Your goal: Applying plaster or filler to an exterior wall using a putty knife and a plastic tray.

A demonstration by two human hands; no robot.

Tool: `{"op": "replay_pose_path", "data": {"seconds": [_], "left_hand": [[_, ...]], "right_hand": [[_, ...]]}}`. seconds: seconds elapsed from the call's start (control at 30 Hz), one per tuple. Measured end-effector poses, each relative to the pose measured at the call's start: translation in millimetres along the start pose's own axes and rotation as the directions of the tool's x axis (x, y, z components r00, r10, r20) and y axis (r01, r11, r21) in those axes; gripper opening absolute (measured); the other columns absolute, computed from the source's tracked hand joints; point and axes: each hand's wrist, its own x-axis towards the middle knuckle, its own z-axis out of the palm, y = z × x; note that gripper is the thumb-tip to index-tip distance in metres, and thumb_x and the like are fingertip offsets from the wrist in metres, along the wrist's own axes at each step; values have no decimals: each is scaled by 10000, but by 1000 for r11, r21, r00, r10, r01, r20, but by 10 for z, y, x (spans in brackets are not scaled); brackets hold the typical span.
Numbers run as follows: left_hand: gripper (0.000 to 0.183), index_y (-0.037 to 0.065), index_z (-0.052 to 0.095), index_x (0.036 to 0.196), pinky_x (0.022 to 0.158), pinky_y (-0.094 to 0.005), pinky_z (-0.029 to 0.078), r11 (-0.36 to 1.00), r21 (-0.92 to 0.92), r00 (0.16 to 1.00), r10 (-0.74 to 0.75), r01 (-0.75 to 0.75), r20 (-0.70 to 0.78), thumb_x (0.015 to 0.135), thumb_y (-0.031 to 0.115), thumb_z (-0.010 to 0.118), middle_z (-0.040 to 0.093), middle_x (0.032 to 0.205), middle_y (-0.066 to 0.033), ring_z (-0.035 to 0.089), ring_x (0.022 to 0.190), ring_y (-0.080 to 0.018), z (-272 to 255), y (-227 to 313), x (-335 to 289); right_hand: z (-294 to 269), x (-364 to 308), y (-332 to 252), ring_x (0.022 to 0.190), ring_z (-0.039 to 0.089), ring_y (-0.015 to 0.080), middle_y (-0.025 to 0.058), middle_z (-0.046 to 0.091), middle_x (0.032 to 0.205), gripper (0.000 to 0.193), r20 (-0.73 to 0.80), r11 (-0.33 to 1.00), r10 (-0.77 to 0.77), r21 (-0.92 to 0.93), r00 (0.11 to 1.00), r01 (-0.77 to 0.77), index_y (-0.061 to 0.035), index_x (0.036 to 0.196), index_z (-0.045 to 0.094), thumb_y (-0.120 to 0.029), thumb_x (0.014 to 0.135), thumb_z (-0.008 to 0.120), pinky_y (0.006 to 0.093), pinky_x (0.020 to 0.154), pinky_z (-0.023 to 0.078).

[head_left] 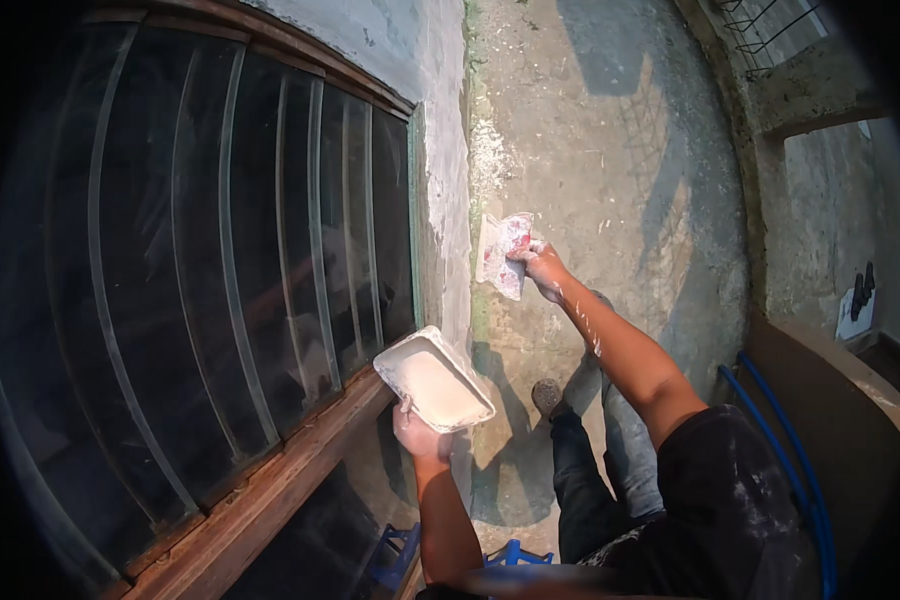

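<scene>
My left hand (417, 432) grips the near edge of a shallow rectangular tray (394, 358), its fingers partly hidden beneath it. Smooth off-white putty (445, 390) fills much of the tray. Farther out and to the right, my right hand (543, 268) is closed round a wide putty knife (511, 262) smeared with white and showing patches of red. The blade is held close to the wall (448, 190) on the left; whether it touches cannot be told. White splashes mark my right forearm.
A window (260, 230) with upright bars and a wooden sill (270, 490) fills the left. Concrete ground (610, 190) stretches below, with blue plastic legs (517, 553) near the bottom. Blue pipes (785, 440) run beside a low wall (820, 400) at right.
</scene>
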Motion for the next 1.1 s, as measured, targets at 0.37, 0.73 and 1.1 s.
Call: {"op": "replay_pose_path", "data": {"seconds": [0.37, 0.73, 1.1], "left_hand": [[340, -13, 585, 1162, 827, -386, 563, 926, 373, 932, 184, -59, -311, 959, 251, 519, 658, 1105, -135, 660, 957, -239, -793, -338, 95], [327, -19, 560, 1214, 918, -376, 514, 697, 709, 976, 208, -107, -58, 957, 169, 485, 644, 1158, -144, 638, 1036, -242, -907, -650, 102], [510, 4, 510, 1337, 1074, -449, 404, 985, 135, 992, -95, 105, -80, 914, 288, 475, 575, 1323, -138, 549, 1227, -316, -776, -207, 64]], "right_hand": [[1390, 158, 1965, 1093, 570, 418, 246, 652, 1064, 458, 0, 695, -258, -695, 966, 186, -76, 1261, 632, -111, 808, 567, 482, 974, 437], [356, 1294, 1749, 1112, 596, 380, 274, 614, 1139, 299, -251, 841, -398, -484, 882, 241, 59, 1108, 614, -131, 878, 631, 419, 952, 464], [702, 141, 2452, 1126, 561, 414, 263, 590, 1206, 367, 227, 671, -575, -420, 786, 611, 47, 1202, 540, -105, 871, 583, 458, 1010, 418]]}}
